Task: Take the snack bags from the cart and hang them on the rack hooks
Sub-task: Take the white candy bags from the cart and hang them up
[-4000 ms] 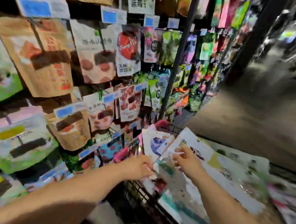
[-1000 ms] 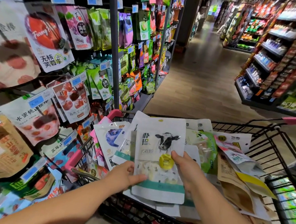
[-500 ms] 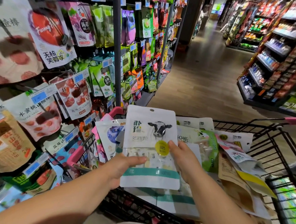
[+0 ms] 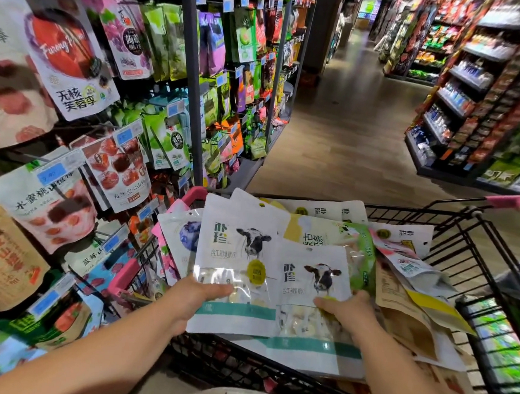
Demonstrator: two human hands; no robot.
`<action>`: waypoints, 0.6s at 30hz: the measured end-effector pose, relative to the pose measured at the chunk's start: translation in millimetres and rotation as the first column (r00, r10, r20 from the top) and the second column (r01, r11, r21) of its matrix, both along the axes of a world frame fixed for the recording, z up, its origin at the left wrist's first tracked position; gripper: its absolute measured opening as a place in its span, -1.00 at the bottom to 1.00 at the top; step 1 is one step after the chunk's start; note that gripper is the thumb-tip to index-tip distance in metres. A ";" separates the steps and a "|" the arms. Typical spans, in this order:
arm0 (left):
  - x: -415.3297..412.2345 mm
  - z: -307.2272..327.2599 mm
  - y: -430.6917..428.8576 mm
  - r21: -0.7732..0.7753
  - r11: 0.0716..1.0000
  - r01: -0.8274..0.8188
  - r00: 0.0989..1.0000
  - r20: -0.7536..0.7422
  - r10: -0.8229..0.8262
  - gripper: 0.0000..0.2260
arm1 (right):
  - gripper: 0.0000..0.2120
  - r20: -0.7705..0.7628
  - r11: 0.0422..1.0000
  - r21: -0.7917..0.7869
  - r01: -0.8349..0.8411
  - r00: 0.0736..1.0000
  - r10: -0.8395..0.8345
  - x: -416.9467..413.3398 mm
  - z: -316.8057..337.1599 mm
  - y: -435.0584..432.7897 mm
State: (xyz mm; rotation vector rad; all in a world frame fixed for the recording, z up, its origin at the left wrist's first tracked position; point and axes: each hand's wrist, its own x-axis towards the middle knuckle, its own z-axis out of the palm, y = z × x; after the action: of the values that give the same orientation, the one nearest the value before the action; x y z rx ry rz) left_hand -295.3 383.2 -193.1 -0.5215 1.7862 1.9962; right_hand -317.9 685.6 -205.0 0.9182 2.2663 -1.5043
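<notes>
Over the near end of the cart (image 4: 452, 222), a black wire one with pink corner guards, the person holds two matching snack bags side by side. The left hand (image 4: 196, 299) grips the left cow bag (image 4: 234, 241) at its lower left edge. Its thumb lies across the clear window on the front, and the other fingers are tucked behind, out of sight. This bag is white with a black-and-white cow, a round yellow sticker and a teal band near the bottom. It stands upright above the cart's near left corner.

The right hand (image 4: 347, 313) grips the right cow bag (image 4: 311, 279) (same print, held a little lower). The thumb presses on the front just under the cow, and the rest of the fingers are hidden behind the bag's right side. The two bags overlap along their inner edges.

Beneath them in the cart lies more white-and-teal packaging; whether that is one bag or several I cannot tell. Deeper in the cart a green-and-yellow bag (image 4: 329, 234) lies flat, a blueberry bag (image 4: 181, 237) leans at the cart's left wall, and a brown paper bag (image 4: 398, 312) rests toward its right side.

Just left of the cart stands the rack (image 4: 191, 101), its hooks crowded with hanging bags behind blue price tags (image 4: 124, 133). Beyond the cart's far end runs a wooden floor (image 4: 347, 135), with stocked shelves (image 4: 472, 88) off to the far right.
</notes>
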 end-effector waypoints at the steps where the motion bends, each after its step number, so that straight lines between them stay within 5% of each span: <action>1: -0.6 -4.2 -1.0 -0.032 0.999 0.010 1.000 0.004 -0.010 -0.37 | -0.44 0.002 0.996 -0.084 0.015 1.000 -0.015 1.5 3.2 0.5; 3: 0.6 -6.4 -1.2 -0.047 0.999 -0.017 0.999 0.033 0.018 -0.55 | -0.70 -0.002 0.961 -0.277 0.005 1.000 -0.006 5.7 7.9 2.1; 6: -1.6 -6.7 -0.4 -0.048 0.999 -0.026 0.998 0.056 0.028 -0.68 | -0.74 0.018 0.916 -0.399 -0.043 0.998 0.055 9.7 8.7 9.2; 10: -5.9 -13.9 -2.8 -0.102 0.995 0.002 1.000 0.027 0.001 -0.40 | -0.56 0.063 0.902 -0.375 -0.214 0.965 0.255 7.5 10.2 15.7; 14: -9.5 -22.4 -8.7 -0.142 0.990 -0.024 1.000 0.011 0.026 -0.03 | -0.60 0.028 0.927 -0.267 -0.264 0.959 0.281 1.0 15.7 7.9; 18: -6.7 -6.5 -13.3 -0.089 0.995 -0.050 0.999 -0.010 0.049 -0.19 | -0.62 -0.023 0.929 -0.257 -0.267 0.962 0.270 -6.6 25.3 -1.3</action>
State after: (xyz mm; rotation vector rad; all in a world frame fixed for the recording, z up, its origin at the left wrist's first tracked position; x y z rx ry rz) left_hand -302.0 369.9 -199.6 -0.5926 1.8909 1.9606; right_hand -324.5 684.3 -179.7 0.5171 2.0234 -1.6100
